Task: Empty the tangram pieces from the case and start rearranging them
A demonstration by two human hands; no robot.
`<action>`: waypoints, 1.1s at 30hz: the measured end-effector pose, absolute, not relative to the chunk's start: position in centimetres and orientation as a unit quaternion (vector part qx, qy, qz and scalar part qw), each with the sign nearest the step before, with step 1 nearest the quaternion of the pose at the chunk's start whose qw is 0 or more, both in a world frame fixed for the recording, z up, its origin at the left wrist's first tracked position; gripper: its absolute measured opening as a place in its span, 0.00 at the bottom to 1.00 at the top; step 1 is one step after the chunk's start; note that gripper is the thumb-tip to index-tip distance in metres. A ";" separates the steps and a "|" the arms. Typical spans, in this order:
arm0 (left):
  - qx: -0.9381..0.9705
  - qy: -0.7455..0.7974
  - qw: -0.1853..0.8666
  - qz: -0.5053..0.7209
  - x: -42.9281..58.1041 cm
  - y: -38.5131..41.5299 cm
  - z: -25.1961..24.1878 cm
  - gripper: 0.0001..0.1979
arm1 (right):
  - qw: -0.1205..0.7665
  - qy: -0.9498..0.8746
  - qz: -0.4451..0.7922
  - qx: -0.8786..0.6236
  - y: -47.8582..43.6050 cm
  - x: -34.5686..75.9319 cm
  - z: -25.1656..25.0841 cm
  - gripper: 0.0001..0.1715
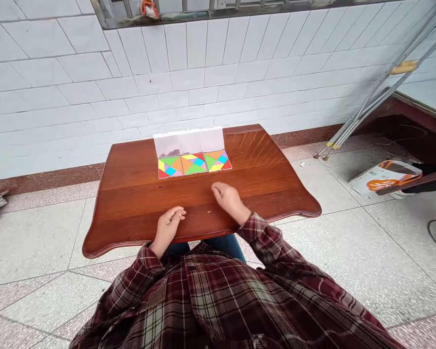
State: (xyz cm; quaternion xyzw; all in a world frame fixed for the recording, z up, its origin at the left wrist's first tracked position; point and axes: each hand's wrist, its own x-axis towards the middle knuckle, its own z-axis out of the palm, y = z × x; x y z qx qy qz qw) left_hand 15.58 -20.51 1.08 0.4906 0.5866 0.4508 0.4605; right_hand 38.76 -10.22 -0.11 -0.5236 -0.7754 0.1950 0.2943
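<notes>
My left hand (170, 225) rests at the front edge of the wooden table, fingers curled in toward the thumb, with nothing visible in it. Farther in on the tabletop, my right hand (228, 198) is loosely closed, knuckles up; no object shows in it. Beyond both hands lies a colourful tangram set (194, 164) in three square panels, its triangles and other flat pieces fitted together. The white, glossy lid (189, 142) stands raised along the back of the panels. Neither hand touches the set; the right one is nearer to it.
The reddish-brown table (127, 194) has a curved front edge and stands close to a white tiled wall (218, 72). Crutches (370, 104) lean at the right, near a white and orange carton (385, 177) on the floor. A barred window (210, 9) is above.
</notes>
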 end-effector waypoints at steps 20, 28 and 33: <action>0.770 0.596 0.065 0.217 14.4 -18.7 -3.6 0.15 | 0.132 -0.603 0.185 -0.765 6.3 43.5 -0.8 0.16; 0.768 0.594 0.079 0.227 14.6 -18.6 -3.3 0.15 | 0.134 -0.614 0.177 -0.757 6.0 44.0 -1.1 0.14; 0.758 0.602 0.102 0.229 14.6 -18.8 -3.3 0.15 | 0.132 -0.616 0.173 -0.757 5.9 43.8 -1.0 0.15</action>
